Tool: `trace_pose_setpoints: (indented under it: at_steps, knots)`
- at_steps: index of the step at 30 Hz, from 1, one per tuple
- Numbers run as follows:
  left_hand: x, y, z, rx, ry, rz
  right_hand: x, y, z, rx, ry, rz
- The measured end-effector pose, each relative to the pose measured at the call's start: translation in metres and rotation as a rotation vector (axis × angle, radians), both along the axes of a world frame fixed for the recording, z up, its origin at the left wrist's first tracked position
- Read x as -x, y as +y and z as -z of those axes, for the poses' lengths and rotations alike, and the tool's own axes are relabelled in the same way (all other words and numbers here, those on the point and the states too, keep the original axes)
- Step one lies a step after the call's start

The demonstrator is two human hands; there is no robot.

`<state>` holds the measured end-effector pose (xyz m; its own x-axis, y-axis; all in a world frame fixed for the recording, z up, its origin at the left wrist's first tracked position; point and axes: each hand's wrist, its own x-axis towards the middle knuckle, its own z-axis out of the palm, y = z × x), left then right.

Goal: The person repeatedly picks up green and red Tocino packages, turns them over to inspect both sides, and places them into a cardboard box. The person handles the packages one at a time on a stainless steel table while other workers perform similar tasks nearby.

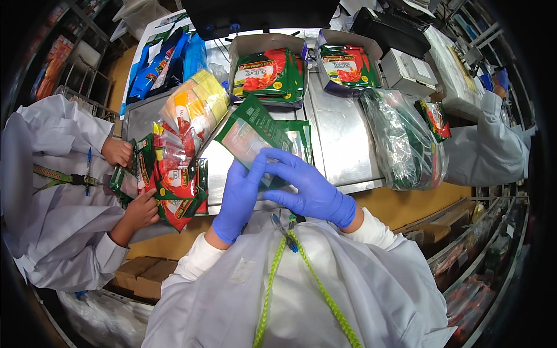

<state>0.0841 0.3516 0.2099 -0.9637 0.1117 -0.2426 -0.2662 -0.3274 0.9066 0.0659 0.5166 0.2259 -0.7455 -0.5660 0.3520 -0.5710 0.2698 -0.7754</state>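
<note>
My left hand, in a blue glove, grips the lower edge of a flat green plastic food pouch with a clear window. The pouch tilts up and away from me above the steel table. Beside it my right hand, gloved alike, has its fingers spread over the pouch's lower part, the fingertips meeting those of my left hand. Whether they pinch the film is hidden. Behind the held pouch lies another green pouch, partly covered by it.
Two open cartons of red-and-green tocino packs stand at the back. A clear bag of green pouches lies right; yellow-red packs lie left. A co-worker's hands handle packs at the left. Another person's sleeve is at the right.
</note>
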Motion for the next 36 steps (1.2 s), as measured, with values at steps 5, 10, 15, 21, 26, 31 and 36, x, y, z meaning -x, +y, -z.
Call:
trace_pose_setpoints:
  at_steps: [5,10,15,21,26,31,36]
  knots:
    - [0.000,-0.011,0.016,-0.053,-0.002,-0.260,0.004,0.002,0.000,0.005,-0.073,0.086]
    - [-0.006,-0.025,0.028,-0.037,-0.001,-0.328,0.038,-0.007,0.004,-0.037,-0.094,0.339]
    - [-0.014,-0.032,0.030,0.011,-0.013,-0.356,0.104,-0.011,0.056,-0.517,-0.001,0.444]
    - [-0.019,-0.041,0.029,0.066,0.059,-0.368,0.082,-0.037,0.033,-0.151,-0.237,0.176]
    - [-0.011,-0.041,0.005,0.467,0.440,0.073,0.051,-0.070,0.012,0.199,-0.261,0.127]
    - [-0.013,-0.042,-0.004,0.471,0.415,0.106,0.163,-0.052,0.016,0.426,-0.326,0.549]
    - [-0.016,-0.037,-0.002,0.534,0.404,0.152,0.232,-0.017,0.047,-0.174,-0.163,0.814]
